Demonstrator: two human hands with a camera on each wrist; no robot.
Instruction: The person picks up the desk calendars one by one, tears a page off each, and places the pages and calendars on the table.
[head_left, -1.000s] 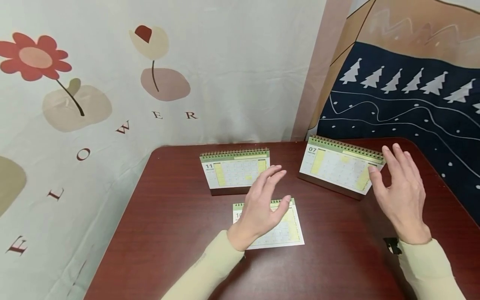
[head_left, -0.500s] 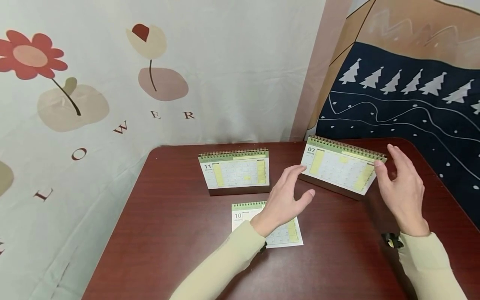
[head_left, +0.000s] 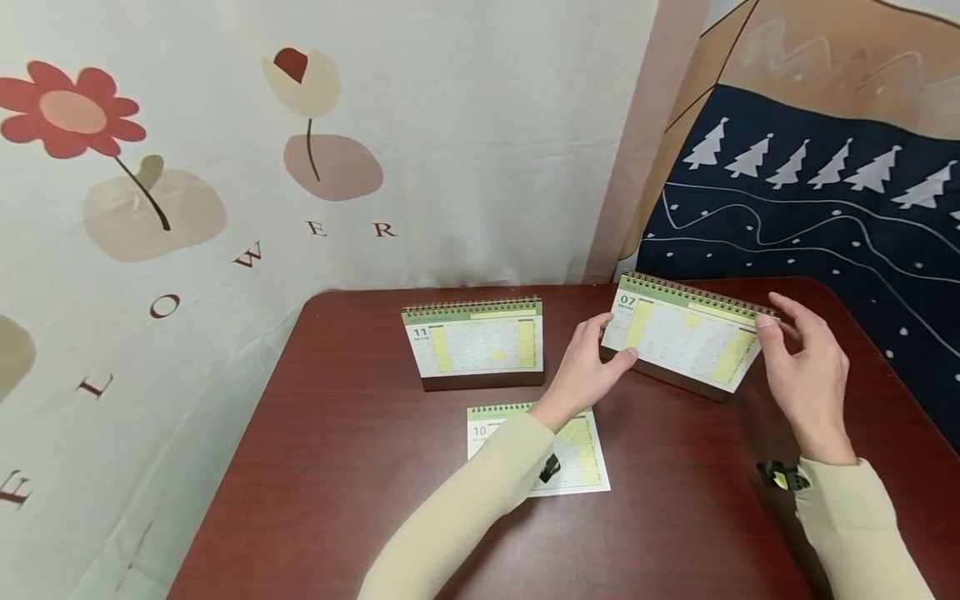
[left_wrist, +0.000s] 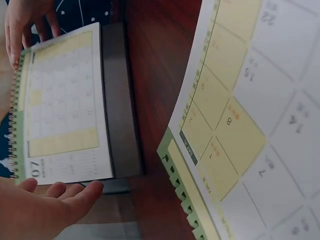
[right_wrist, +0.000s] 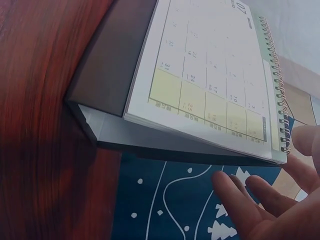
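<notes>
A desk calendar marked 07 (head_left: pixel 682 329) stands tilted on its dark base at the right back of the table. My left hand (head_left: pixel 588 371) is at its left side, the thumb in front of the page's lower corner and the fingers along the edge. At the calendar's upper right corner is my right hand (head_left: pixel 810 379), thumb right by the end of the spiral binding. In the right wrist view, this hand's fingers (right_wrist: pixel 270 200) spread loosely beside the calendar's open side. Under my left forearm lies a loose calendar sheet marked 10 (head_left: pixel 588 454), partly hidden by the sleeve.
Another standing desk calendar, marked 11 (head_left: pixel 480 346), is left of the 07 one, behind the loose sheet. The brown table (head_left: pixel 322 467) meets a pale flower-print curtain (head_left: pixel 480 167) at the back and a dark tree-print cloth (head_left: pixel 787 217) at the right.
My left hand has moved rightward from over the loose sheet to the left side of the 07 calendar, uncovering the 11 calendar. The right hand has shifted slightly at the corner.
</notes>
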